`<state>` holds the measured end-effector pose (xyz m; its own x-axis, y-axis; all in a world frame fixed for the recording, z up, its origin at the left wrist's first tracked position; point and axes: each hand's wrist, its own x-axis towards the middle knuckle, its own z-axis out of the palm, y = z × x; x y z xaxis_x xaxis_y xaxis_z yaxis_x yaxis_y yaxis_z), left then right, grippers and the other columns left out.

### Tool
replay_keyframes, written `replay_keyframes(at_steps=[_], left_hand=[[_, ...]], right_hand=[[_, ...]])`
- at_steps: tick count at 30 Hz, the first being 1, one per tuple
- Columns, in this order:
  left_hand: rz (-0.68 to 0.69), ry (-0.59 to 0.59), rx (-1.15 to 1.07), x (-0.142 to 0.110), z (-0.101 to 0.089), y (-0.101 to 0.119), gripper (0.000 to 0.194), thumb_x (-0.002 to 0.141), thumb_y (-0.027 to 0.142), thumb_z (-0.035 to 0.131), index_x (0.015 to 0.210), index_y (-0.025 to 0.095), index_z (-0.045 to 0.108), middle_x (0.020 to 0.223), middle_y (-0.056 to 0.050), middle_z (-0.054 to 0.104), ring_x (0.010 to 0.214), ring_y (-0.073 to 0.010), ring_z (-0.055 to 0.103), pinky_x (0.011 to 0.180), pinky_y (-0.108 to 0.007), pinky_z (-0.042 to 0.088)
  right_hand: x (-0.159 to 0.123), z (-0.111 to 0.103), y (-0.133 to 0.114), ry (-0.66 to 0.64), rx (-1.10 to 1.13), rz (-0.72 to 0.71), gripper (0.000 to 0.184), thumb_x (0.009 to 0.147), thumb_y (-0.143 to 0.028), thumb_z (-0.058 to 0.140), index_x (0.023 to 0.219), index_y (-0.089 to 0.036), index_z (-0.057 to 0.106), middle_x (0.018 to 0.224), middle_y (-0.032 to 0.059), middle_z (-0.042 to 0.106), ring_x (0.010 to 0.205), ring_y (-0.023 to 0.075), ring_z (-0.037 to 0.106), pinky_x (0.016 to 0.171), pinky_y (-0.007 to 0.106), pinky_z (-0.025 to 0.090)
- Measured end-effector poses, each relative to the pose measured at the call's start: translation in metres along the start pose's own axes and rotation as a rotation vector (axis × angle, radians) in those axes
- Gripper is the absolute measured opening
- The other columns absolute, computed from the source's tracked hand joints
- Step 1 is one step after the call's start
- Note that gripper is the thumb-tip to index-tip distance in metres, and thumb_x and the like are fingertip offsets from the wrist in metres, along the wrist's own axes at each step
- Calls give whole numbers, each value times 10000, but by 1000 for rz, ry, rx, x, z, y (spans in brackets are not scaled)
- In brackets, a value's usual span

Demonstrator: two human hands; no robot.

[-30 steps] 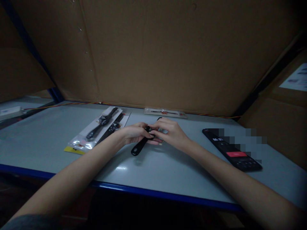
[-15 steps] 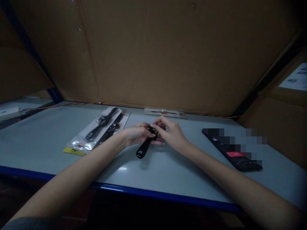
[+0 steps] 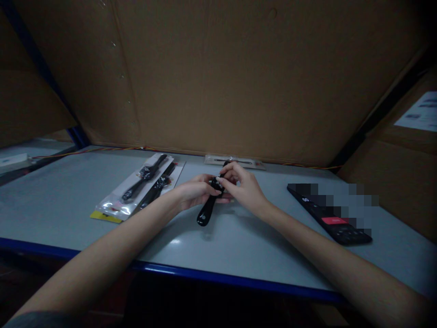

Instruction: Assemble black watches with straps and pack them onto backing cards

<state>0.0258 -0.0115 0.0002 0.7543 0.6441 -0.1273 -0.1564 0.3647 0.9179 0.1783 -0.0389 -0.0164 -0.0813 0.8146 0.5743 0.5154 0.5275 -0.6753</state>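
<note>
A glossy black two-handled tool, by its shape a spokeshave (image 3: 205, 212), is held above the table with one handle pointing toward me. My left hand (image 3: 200, 190) is closed round its middle, with the thumb on top. With thumb and fingers, my right hand (image 3: 239, 182) pinches the same middle part from the other side. The far handle rises behind the right fingers and is partly hidden. To the left lie two packaged spokeshaves (image 3: 143, 175), black in clear plastic on pale cards; my left forearm covers part of one.
A flat pack (image 3: 235, 161) with a long thin tool lies at the table's back edge. A flat black item with a red band (image 3: 335, 220), partly blurred out, lies on the right. Cardboard walls (image 3: 239, 82) enclose the grey table (image 3: 61, 196), and thin wires (image 3: 102, 148) run along the back.
The spokeshave has turned slightly in my hands, and its far handle now shows above the right fingers. The near handle has shifted a little to the right.
</note>
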Motion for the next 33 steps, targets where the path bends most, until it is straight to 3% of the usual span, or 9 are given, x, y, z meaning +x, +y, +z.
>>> replay_keyframes(at_steps=[3,11,17,22,25,27,30,33], left_hand=[[-7,-4,-11,1,1,-1,365,676,-129,444,995,36,505,822,-102,645,774,-189,673,837,-376,515],[31,68,-9,3,-4,1,362,663,-130,458,972,44,531,874,-116,645,779,-174,664,831,-355,519],[58,19,-9,3,-2,-3,364,646,-134,469,948,55,543,877,-108,640,804,-165,653,851,-360,509],[50,60,-7,2,0,-4,355,645,-146,456,918,69,530,811,-73,629,789,-163,653,838,-363,519],[56,49,-6,3,-1,-3,335,657,-142,458,915,58,528,820,-88,627,794,-168,654,835,-362,520],[57,49,-23,4,-2,-2,351,668,-134,465,956,57,520,867,-107,628,806,-171,654,839,-372,516],[52,60,-35,4,-2,-2,395,664,-136,471,1005,58,505,906,-119,630,821,-172,653,849,-375,509],[44,44,-21,4,-1,-3,402,656,-134,477,1010,55,508,918,-125,636,818,-168,653,843,-352,509]], right_hand=[[-1,1,-1,-41,77,55,69,784,-211,535,850,-189,536,640,-23,582,582,120,548,532,242,391],[1,-4,0,-4,-167,-119,73,775,-230,579,765,-183,632,688,8,616,622,119,529,577,248,379],[-1,-3,-4,-43,-243,-44,164,768,-304,586,661,-180,583,638,3,585,580,119,486,542,252,349],[3,-1,-6,-150,110,224,260,806,-334,501,611,-171,553,512,-18,494,496,111,456,487,247,338],[5,-5,-9,-166,246,243,192,785,-318,524,665,-174,566,518,-30,484,486,107,449,474,241,330],[5,-9,-10,-126,173,155,128,752,-314,578,742,-187,576,567,-32,504,507,104,446,478,235,320],[3,-11,-8,-69,-86,37,175,714,-328,637,831,-210,580,589,-39,495,525,107,435,489,234,297],[0,-8,-4,-64,-234,22,147,746,-339,605,817,-215,572,584,-38,487,535,115,447,498,238,287]])
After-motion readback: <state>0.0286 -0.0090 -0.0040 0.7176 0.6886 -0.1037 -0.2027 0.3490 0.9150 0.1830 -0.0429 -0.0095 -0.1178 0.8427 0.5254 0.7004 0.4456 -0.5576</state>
